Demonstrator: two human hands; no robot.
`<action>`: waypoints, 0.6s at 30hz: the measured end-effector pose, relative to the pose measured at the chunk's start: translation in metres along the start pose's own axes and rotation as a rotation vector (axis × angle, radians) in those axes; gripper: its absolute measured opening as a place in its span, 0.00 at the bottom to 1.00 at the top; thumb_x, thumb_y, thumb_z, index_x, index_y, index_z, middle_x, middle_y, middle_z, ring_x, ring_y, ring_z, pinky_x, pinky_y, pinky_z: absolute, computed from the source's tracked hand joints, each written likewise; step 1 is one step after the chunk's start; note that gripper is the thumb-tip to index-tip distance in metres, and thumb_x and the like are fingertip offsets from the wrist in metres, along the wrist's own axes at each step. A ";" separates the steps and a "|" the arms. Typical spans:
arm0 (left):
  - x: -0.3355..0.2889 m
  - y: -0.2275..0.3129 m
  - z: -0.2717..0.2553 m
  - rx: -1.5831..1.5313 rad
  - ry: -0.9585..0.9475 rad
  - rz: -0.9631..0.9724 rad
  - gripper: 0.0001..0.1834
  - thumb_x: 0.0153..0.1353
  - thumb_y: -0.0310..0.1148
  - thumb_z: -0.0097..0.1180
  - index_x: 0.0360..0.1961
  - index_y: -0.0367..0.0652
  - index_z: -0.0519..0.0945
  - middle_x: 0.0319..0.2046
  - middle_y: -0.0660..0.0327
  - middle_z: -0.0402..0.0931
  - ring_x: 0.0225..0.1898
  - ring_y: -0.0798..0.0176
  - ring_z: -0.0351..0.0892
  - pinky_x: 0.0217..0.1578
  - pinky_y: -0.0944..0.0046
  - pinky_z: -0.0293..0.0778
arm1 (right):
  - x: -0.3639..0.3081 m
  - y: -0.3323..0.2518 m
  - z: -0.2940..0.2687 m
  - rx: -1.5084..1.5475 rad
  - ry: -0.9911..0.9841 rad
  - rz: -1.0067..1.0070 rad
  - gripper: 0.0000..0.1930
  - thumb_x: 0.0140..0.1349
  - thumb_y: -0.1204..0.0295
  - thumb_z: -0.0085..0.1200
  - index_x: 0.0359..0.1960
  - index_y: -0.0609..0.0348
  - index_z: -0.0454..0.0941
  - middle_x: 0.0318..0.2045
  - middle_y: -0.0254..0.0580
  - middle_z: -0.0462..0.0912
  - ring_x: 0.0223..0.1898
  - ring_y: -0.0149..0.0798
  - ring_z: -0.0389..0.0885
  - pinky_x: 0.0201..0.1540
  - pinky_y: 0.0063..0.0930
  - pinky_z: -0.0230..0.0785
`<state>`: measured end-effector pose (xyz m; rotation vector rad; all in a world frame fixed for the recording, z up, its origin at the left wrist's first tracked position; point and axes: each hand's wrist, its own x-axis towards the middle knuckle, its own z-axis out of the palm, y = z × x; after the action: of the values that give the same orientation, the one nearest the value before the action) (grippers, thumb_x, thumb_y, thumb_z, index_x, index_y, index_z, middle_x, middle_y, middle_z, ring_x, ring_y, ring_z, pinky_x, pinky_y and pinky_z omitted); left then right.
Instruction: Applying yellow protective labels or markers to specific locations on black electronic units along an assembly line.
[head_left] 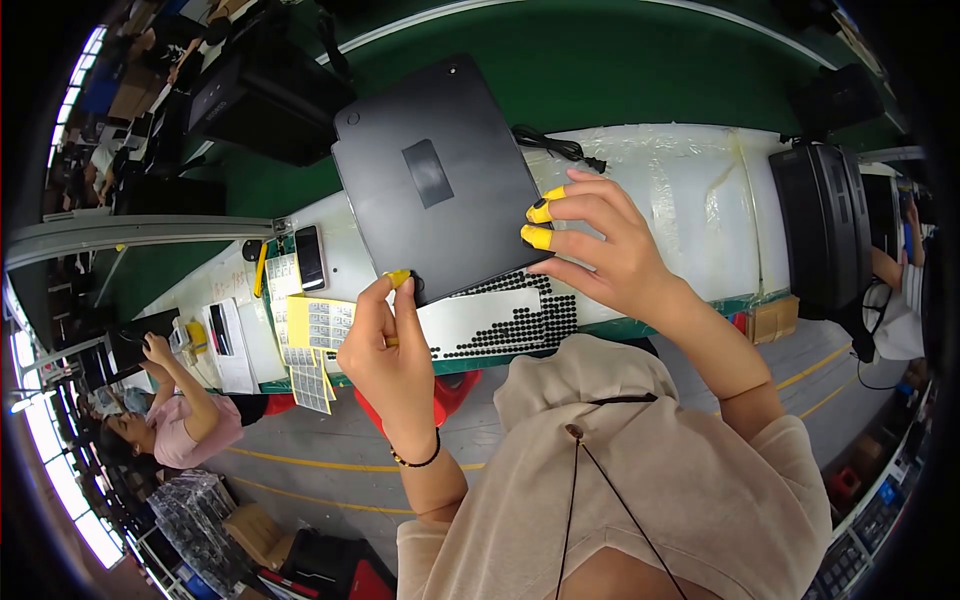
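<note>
A flat dark-grey device casing (465, 235) lies at a slant in front of me, a black rectangular patch at its middle and round marks at its far corners. My left hand (385, 335) has thumb and a yellow-taped finger pinched together at the near-left corner, against a small black round pad (418, 284). At the right edge, my right hand (615, 245) has its fingers stretched out, two wrapped in yellow tape, their tips by the near-right corner. Another black round pad (540, 204) sits on one taped fingertip. A white sheet of black round pads (530, 325) lies partly under the casing.
Left of the casing are a phone (310, 258) and label sheets (325, 325). A black cable (555, 145) lies behind. Black machines stand far left (265, 105) and right (820, 225). A co-worker in pink (190, 425) works at left; another person sits far right.
</note>
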<state>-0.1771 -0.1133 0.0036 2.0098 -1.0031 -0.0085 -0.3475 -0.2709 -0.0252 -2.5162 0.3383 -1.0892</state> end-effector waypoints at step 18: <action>-0.030 -0.027 0.004 -0.188 0.222 0.034 0.24 0.57 0.19 0.56 0.56 0.31 0.69 0.26 0.63 0.73 0.27 0.72 0.72 0.30 0.74 0.68 | -0.192 0.045 0.134 0.142 -0.400 0.343 0.09 0.57 0.72 0.56 0.40 0.55 0.79 0.41 0.37 0.76 0.45 0.43 0.73 0.48 0.36 0.68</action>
<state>-0.1812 -0.0880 -0.0284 1.7787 -0.8613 0.1305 -0.3803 -0.2095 -0.2537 -2.3608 0.5301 -0.4509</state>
